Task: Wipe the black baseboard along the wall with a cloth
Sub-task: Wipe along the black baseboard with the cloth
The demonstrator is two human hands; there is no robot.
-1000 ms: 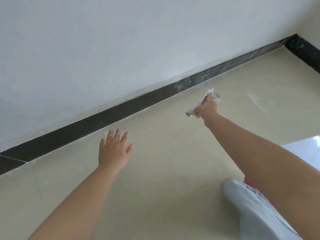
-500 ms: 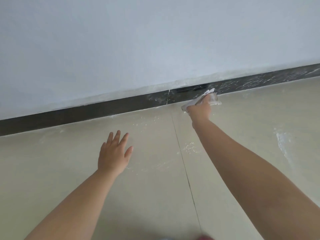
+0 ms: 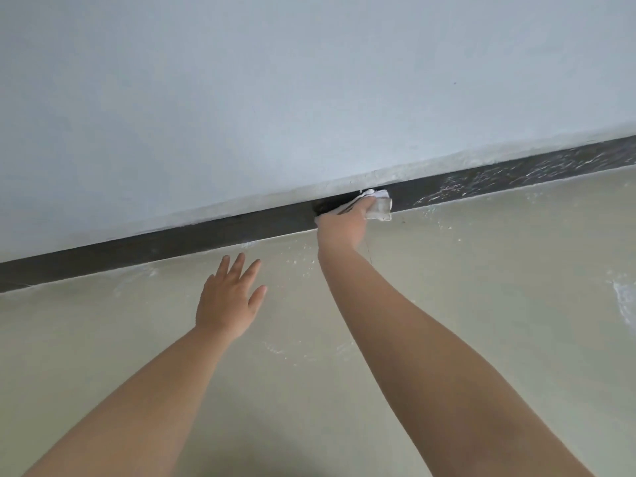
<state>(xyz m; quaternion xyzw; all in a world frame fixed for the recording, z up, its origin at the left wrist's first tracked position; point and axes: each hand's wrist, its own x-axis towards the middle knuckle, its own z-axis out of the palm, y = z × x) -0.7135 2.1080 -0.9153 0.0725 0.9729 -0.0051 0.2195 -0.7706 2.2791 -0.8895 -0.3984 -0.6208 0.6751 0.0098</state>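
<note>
Head view, right hand (image 3: 342, 223) outstretched, gripping a white cloth (image 3: 378, 205) against the black baseboard (image 3: 206, 235), left hand (image 3: 229, 301) fingers spread, relaxed, below the baseboard.

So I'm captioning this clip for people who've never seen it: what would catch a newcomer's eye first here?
First the black baseboard running slantwise under the pale wall, with the right hand pressing a white cloth against it near the middle of the view. To the right of the cloth the strip is streaked with white smears, while to the left it looks plain dark. The left hand is spread open over the beige floor.
</note>
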